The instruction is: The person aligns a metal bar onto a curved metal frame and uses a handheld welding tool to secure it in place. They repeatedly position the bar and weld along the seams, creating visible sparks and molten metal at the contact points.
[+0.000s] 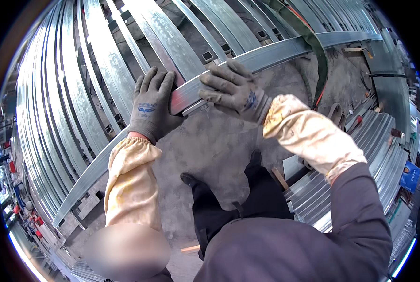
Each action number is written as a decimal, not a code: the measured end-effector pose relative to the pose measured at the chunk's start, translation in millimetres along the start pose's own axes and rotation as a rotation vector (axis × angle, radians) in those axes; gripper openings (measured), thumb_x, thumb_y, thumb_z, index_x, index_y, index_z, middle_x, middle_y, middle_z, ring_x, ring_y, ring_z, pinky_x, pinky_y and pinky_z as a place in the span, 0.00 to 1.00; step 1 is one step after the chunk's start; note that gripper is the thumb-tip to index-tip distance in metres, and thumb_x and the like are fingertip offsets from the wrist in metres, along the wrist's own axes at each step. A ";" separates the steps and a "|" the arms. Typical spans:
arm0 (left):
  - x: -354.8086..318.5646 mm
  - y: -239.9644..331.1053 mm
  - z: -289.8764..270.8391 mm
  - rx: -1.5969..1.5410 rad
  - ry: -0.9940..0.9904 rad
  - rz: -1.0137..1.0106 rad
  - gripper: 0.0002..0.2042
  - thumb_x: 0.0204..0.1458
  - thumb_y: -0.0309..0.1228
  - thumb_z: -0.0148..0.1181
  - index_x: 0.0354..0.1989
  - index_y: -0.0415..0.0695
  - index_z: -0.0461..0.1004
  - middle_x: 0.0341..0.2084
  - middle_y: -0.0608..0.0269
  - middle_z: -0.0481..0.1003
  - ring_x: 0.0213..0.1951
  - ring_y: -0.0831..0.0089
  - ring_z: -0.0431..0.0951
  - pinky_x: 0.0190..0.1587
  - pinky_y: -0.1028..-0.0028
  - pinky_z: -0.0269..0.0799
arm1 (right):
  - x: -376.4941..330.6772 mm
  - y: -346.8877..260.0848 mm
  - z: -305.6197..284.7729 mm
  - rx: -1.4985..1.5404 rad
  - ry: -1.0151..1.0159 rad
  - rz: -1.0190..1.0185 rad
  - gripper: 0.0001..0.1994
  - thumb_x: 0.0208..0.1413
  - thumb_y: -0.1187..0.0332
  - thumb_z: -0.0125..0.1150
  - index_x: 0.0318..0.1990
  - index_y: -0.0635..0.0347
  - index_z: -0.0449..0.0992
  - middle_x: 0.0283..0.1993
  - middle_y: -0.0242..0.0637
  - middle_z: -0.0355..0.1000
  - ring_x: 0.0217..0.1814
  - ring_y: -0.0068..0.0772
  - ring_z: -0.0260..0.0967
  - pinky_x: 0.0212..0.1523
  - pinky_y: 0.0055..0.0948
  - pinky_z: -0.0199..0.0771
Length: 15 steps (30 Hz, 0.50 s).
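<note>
Galvanised steel bar (266,54) lies under your gloved hands: left hand (152,105) flat, right hand (235,91) curled over it

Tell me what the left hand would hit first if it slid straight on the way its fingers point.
The left hand lies on the long steel tube, fingers pointing up-frame. Going straight on, it would probably meet the galvanized strips stacked just beyond; depth is hard to judge through the fisheye.

Even daylight fills the scene, with soft shadows on the concrete floor (210,145). Pale glare streaks the metal strips (97,61) at far left. Straight edges bow toward the dark round rim. A blurred patch sits near, lower left.
</note>
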State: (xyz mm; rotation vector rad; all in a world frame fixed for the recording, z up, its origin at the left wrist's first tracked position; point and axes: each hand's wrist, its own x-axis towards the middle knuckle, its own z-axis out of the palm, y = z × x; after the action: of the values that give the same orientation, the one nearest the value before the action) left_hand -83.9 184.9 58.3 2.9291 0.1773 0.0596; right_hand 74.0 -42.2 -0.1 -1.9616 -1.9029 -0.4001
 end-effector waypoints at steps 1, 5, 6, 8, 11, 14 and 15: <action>-0.3 -0.3 0.3 -0.002 0.005 0.004 0.52 0.29 0.39 0.81 0.71 0.46 0.63 0.64 0.49 0.68 0.73 0.45 0.58 0.76 0.48 0.49 | -4.4 -10.9 -0.5 0.011 -0.002 0.077 0.20 0.62 0.51 0.62 0.62 0.27 0.77 0.71 0.25 0.68 0.81 0.34 0.52 0.81 0.54 0.34; -1.5 -1.8 3.1 -0.013 0.030 0.017 0.51 0.30 0.39 0.81 0.70 0.46 0.64 0.64 0.49 0.68 0.72 0.45 0.59 0.76 0.47 0.50 | -1.7 -31.5 -6.5 0.056 0.025 0.167 0.21 0.57 0.58 0.67 0.59 0.38 0.79 0.71 0.31 0.68 0.79 0.38 0.55 0.80 0.52 0.36; -2.4 -3.1 4.0 -0.018 0.043 0.023 0.50 0.30 0.39 0.81 0.69 0.46 0.65 0.64 0.50 0.69 0.72 0.45 0.60 0.76 0.48 0.50 | -1.3 -35.0 -6.2 0.048 0.021 0.181 0.22 0.56 0.58 0.67 0.60 0.39 0.79 0.71 0.31 0.68 0.79 0.39 0.55 0.80 0.52 0.35; -2.7 -5.7 8.6 -0.037 0.086 0.048 0.49 0.29 0.39 0.81 0.68 0.47 0.66 0.63 0.51 0.69 0.71 0.46 0.61 0.75 0.48 0.51 | -2.1 -40.4 -3.8 0.033 0.011 0.206 0.23 0.56 0.59 0.67 0.60 0.42 0.78 0.71 0.33 0.68 0.79 0.41 0.56 0.80 0.53 0.35; -8.4 -12.7 10.0 -0.053 0.183 0.061 0.42 0.30 0.38 0.80 0.62 0.50 0.71 0.61 0.56 0.71 0.70 0.48 0.62 0.73 0.47 0.54 | 3.5 -53.7 -1.4 -0.003 -0.007 0.234 0.23 0.58 0.58 0.67 0.62 0.39 0.77 0.70 0.33 0.69 0.77 0.42 0.58 0.80 0.56 0.37; -29.5 -14.7 21.4 0.027 0.395 -0.029 0.41 0.32 0.44 0.80 0.61 0.55 0.71 0.61 0.60 0.71 0.71 0.54 0.61 0.74 0.48 0.50 | 9.8 -63.3 5.2 -0.045 0.041 0.164 0.25 0.58 0.60 0.68 0.63 0.50 0.74 0.70 0.38 0.69 0.75 0.46 0.62 0.78 0.56 0.44; -38.6 -10.2 25.9 0.053 0.444 -0.083 0.39 0.36 0.44 0.78 0.62 0.56 0.71 0.62 0.61 0.71 0.71 0.55 0.61 0.75 0.48 0.50 | 14.6 -68.6 0.5 -0.047 -0.010 0.212 0.25 0.58 0.61 0.67 0.63 0.52 0.74 0.71 0.40 0.68 0.75 0.47 0.62 0.77 0.56 0.45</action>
State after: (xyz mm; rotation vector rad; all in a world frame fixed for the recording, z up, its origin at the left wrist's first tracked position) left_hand -122.0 184.8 29.9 2.9112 0.3700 0.7024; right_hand 6.2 -28.0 10.9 -2.1730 -1.6826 -0.3769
